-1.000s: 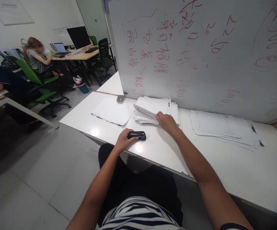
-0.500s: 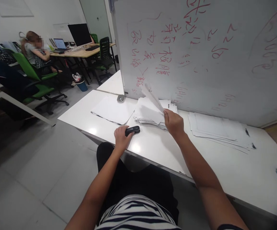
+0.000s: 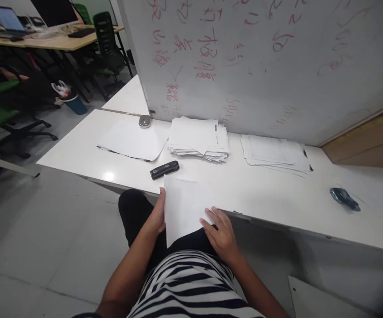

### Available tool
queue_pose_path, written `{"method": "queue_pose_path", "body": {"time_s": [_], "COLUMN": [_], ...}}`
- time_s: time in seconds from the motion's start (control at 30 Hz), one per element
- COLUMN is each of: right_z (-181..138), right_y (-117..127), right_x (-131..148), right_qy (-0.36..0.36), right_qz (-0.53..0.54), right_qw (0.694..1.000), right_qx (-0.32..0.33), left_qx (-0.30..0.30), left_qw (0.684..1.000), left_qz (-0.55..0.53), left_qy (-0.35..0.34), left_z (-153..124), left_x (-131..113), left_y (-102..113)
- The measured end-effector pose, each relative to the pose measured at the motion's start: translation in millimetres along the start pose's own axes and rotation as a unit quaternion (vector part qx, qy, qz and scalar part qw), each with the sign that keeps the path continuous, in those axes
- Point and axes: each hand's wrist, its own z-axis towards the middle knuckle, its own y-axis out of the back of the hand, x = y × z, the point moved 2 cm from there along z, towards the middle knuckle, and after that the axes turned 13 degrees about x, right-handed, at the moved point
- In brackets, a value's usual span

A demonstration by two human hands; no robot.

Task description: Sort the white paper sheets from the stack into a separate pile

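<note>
White paper [image 3: 186,207], one sheet or a thin bunch, is held over my lap at the table's front edge. My left hand [image 3: 158,214] grips its left side, thumb up along the edge. At the right side, my right hand [image 3: 220,232] has its fingers bent over the top face of the paper; the underside is hidden. A black stapler [image 3: 164,169] lies on the table just beyond the paper, touched by neither hand. Behind it rises a thick stack of paper [image 3: 194,137] with uneven edges.
Loose sheets [image 3: 128,139] lie left of the stack, with a small silver rounded object [image 3: 144,121] at their back. Another paper pile [image 3: 271,150] and a dark glossy object [image 3: 345,198] are on the right. A whiteboard [image 3: 244,88] stands along the table's back. Another person's arm shows far left.
My right hand has brought the paper from above the stack down to my lap. My left hand has let go of the stapler and taken the paper's left side. The view has tilted downward.
</note>
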Motion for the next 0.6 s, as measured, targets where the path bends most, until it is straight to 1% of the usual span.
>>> {"method": "queue_pose_path", "body": {"time_s": [0.13, 0.2, 0.27, 0.37, 0.5, 0.6], "right_z": [-9.8, -12.3, -15.0, -20.0, -25.4, -27.6], "right_y": [-0.9, -0.8, -1.5, -3.7, -7.0, -9.1], "right_x": [-12.7, -17.8, -19.5, -16.1, -9.6, -9.6], "right_qy": [-0.03, -0.046, -0.062, -0.084, -0.114, -0.131], "right_qz": [0.001, 0.002, 0.001, 0.007, 0.006, 0.014], "right_qw": [0.999, 0.998, 0.997, 0.995, 0.993, 0.991], "right_qx": [0.029, 0.044, 0.052, 0.047, 0.013, -0.01], "left_qx": [-0.104, -0.125, -0.12, -0.111, -0.121, -0.116], "left_qw": [0.988, 0.983, 0.984, 0.987, 0.986, 0.985], "left_qz": [0.11, 0.138, 0.133, 0.112, 0.113, 0.124], "left_qy": [-0.006, -0.004, -0.007, -0.031, -0.037, -0.036], "left_z": [-1.5, -3.6, -6.2, -9.7, -12.0, -11.8], "left_x": [-6.6, -3.3, 2.4, 10.0, 15.7, 18.4], "left_y": [15.4, 21.2, 26.1, 32.9, 38.1, 38.4]}}
